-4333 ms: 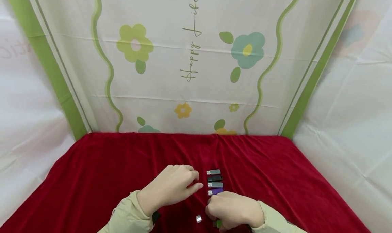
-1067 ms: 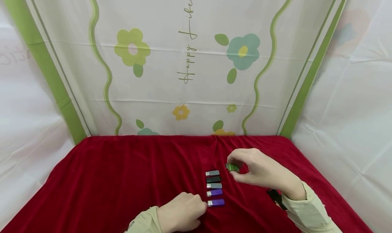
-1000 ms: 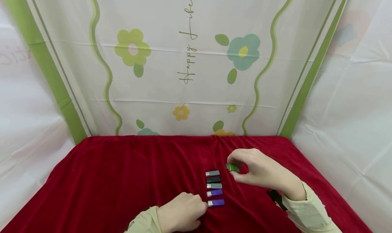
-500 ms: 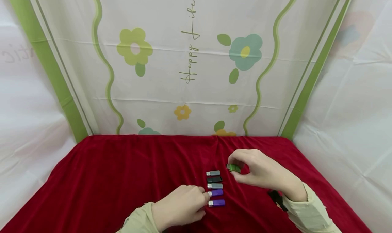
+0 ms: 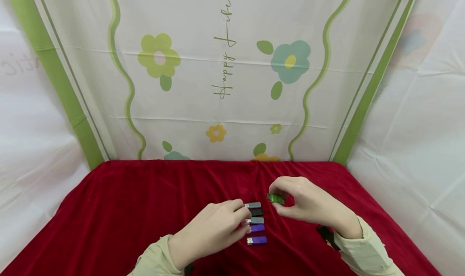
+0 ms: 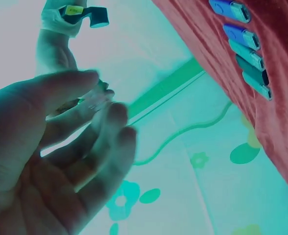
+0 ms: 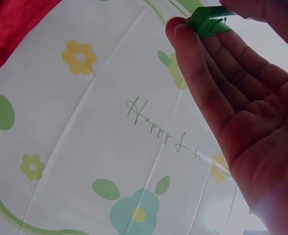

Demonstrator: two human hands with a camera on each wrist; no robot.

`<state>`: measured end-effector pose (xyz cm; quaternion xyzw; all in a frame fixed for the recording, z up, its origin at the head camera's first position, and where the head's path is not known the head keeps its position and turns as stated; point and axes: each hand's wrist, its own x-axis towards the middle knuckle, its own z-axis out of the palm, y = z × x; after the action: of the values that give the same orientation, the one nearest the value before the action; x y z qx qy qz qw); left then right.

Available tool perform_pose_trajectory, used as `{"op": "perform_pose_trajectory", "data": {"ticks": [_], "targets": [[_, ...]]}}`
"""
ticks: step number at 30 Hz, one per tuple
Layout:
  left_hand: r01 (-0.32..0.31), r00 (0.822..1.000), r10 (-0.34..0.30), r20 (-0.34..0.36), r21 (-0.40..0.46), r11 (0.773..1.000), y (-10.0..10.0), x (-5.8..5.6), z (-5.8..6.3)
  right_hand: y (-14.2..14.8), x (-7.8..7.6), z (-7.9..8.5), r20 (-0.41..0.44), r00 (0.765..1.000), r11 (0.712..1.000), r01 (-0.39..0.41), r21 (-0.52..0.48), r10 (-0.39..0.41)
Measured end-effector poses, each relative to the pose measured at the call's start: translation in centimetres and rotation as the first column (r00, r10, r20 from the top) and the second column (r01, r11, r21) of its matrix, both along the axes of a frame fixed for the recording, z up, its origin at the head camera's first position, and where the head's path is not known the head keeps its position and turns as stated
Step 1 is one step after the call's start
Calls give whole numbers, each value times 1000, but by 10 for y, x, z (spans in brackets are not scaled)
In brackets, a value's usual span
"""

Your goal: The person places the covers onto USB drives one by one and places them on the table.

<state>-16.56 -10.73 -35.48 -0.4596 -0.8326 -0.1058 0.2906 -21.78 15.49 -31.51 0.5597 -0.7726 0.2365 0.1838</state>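
On the red cloth (image 5: 152, 211) lies a column of USB flash drives: a grey one (image 5: 254, 205), a black one (image 5: 257, 212), another grey one (image 5: 258, 220), and two purple ones (image 5: 257, 228) (image 5: 258, 240). My right hand (image 5: 305, 201) pinches a green USB flash drive (image 5: 277, 198), raised right of the column's far end, its connector pointing left. At the column's left side hovers my left hand (image 5: 214, 227), fingertips overlapping the connector ends. The left wrist view shows a small, blurred clear piece (image 6: 94, 101) between its thumb and index fingertip, looking like a cap.
A white curtain (image 5: 196, 106) with printed flowers hangs behind the cloth's far edge, and white side panels (image 5: 410, 167) rise at both sides. A black strap piece (image 5: 328, 236) sits at the right sleeve.
My left hand has moved up along the column from the near purple drive. Earlier, a small shiny piece lay on the cloth. My right hand has carried the green drive up, then stayed still.
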Motion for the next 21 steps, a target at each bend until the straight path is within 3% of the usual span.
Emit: {"op": "perform_pose_trajectory", "data": {"ticks": [6,21], "targets": [[33,996,-24,-84,112,993,-1,0,10,-1,0,-2,11,1000,1000,-24,-6,24],[39,991,-7,-132,242,970,-6,1,23,-9,5,-5,15,999,999,-42,-10,42]]}}
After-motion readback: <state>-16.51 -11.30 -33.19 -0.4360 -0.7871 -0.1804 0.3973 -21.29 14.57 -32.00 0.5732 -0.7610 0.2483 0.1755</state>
